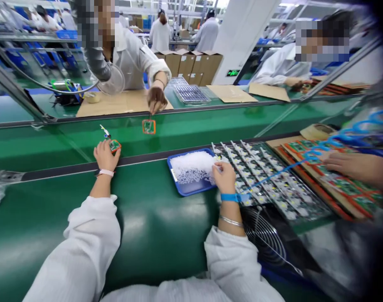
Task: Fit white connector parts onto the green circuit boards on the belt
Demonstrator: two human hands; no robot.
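Observation:
My left hand (105, 155) reaches over the dark strip at the belt's edge and holds a small green circuit board with an orange rim (115, 145). My right hand (223, 176) is curled at the right edge of a blue tray (182, 188) filled with small white plastic parts (193, 165), fingers pinched among them. A clear tray of small assembled pieces (267, 180) lies just right of that hand. On the belt beyond, a similar orange-rimmed board (148, 126) sits under the fingertips of the person opposite (156, 99).
A green conveyor belt (210, 126) runs left to right between me and the facing worker. A small fan with a wire guard (267, 239) sits by my right forearm. A neighbour's hand (351, 164) rests on stacked boards at right. Cardboard sheets and boxes lie beyond.

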